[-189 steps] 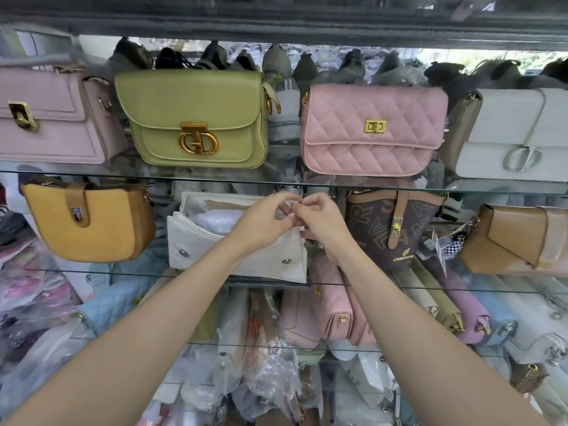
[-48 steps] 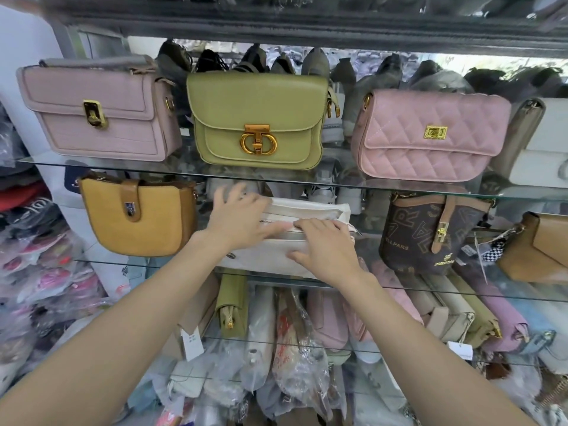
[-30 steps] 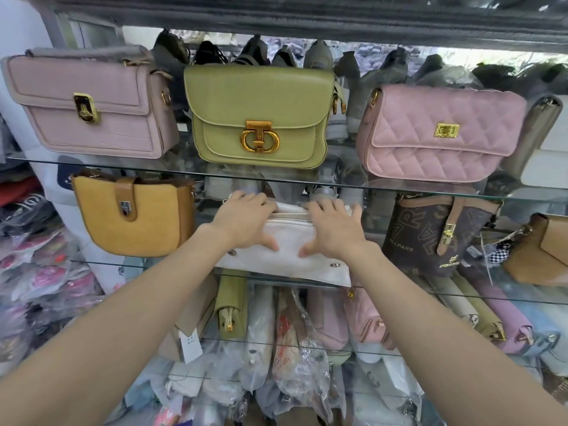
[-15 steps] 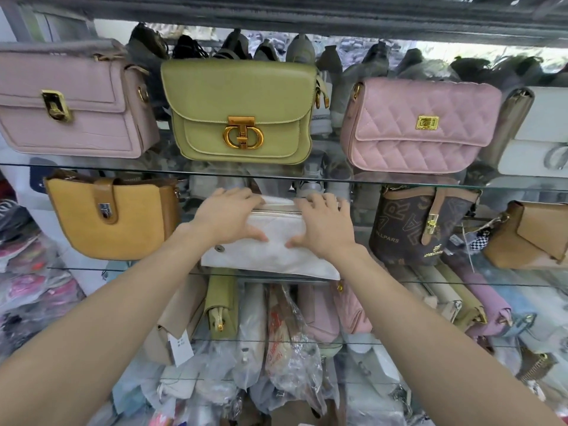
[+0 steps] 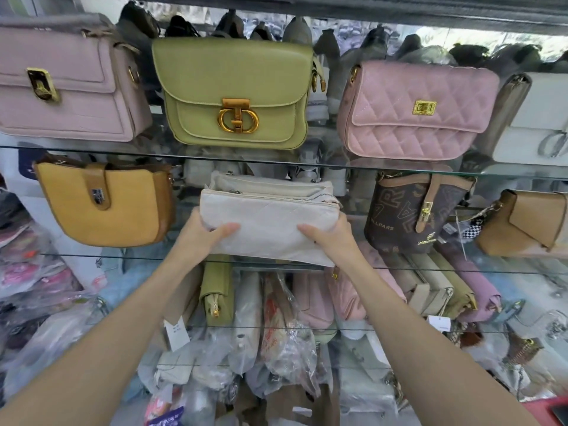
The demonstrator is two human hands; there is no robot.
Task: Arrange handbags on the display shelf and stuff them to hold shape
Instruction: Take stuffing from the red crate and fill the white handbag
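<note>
Two bare hands, L (image 5: 204, 233) & R (image 5: 330, 236), are gripping a cream quilted soft zip handbag (image 5: 269, 224) by its lower corners, thumbs curled over its front, at the middle glass shelf (image 5: 430, 267). Beside it is sitting a brown monogram bucket bag (image 5: 412, 215) w/ "LLPARS" lettering.

Dark shoes (image 5: 181, 24) stand in a row along the back edge of the top glass shelf (image 5: 92, 148), several under clear wrap. At the far left, plastic packets (image 5: 27, 272) with pink contents lie piled. Low in the middle hang crumpled clear plastic bags (image 5: 285, 348), one printed in red. A white paper tag (image 5: 175, 335) dangles left of them, and a second tag (image 5: 439, 323) shows to the right. Brown paper (image 5: 295, 398) lies at the bottom.
</note>
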